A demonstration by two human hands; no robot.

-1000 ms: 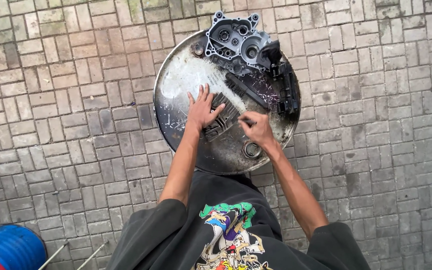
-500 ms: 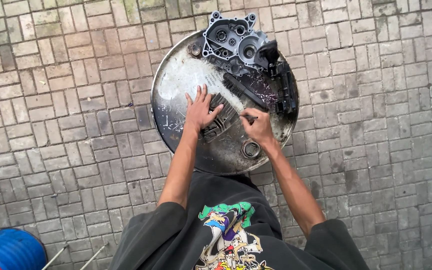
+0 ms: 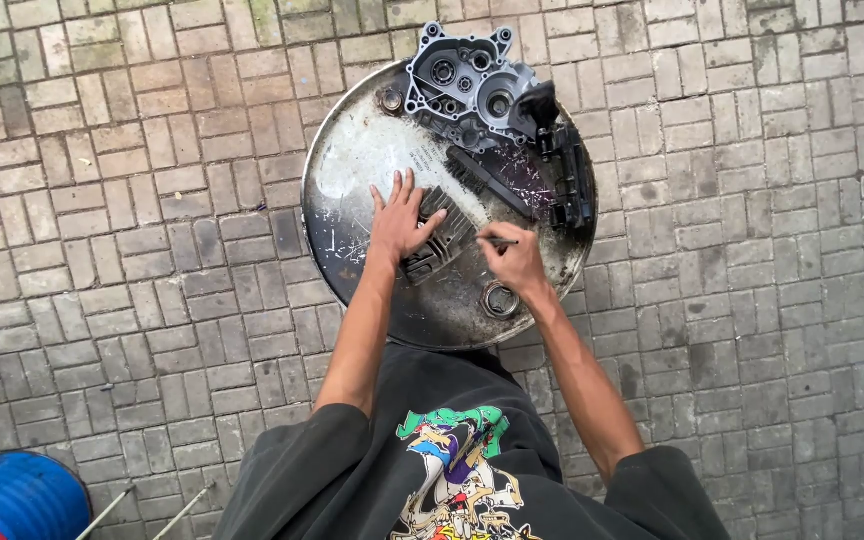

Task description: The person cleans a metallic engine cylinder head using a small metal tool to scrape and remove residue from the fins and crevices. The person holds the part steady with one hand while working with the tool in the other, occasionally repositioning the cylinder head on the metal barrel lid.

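A round metal drum top stands in front of me on the paving. My left hand lies flat, fingers spread, on a dark finned engine part in the middle of the drum. My right hand is closed around a thin metal tool whose tip meets the right edge of the finned part. A grey engine crankcase half rests at the drum's far edge. Beside it lie a flat black bar and a black engine piece.
A metal bung ring sits in the drum top near my right wrist. Grey paving bricks surround the drum. A blue and red round object and two thin rods lie at the lower left.
The view has shifted slightly. My hands stay on the finned part, with the right hand's tool working at its edge.
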